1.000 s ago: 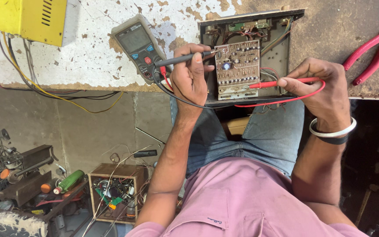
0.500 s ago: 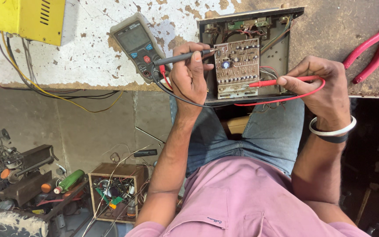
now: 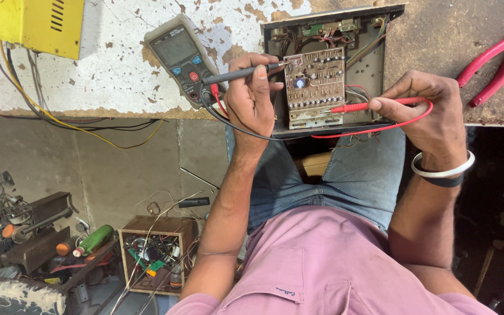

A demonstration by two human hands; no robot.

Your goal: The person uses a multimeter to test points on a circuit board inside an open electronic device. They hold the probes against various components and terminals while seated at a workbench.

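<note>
**Both probes on the board, a reading in progress**

The circuit board sits propped inside an open metal case at the table's near edge, just above my lap. My left hand is closed around the black probe, thumb and fingers pinching the shaft like a pen, with its tip at the board's upper left corner. My right hand grips the red probe between thumb and forefinger, the other fingers curled under, and its tip touches the board's lower right part. I cannot tell exactly which solder points the tips meet.

I judge this to be the measuring step: two contacts made, and the meter to be read. The multimeter lies face up just left of the case on the chipped white table, both leads running to it. Its display is too small for me to read.

Moving either tip to another point would call for a small, steady slide without bridging neighbouring joints, and the red lead looping under the case could snag.

Red-handled pliers lie well to the right, and a yellow box stands far left.
</note>
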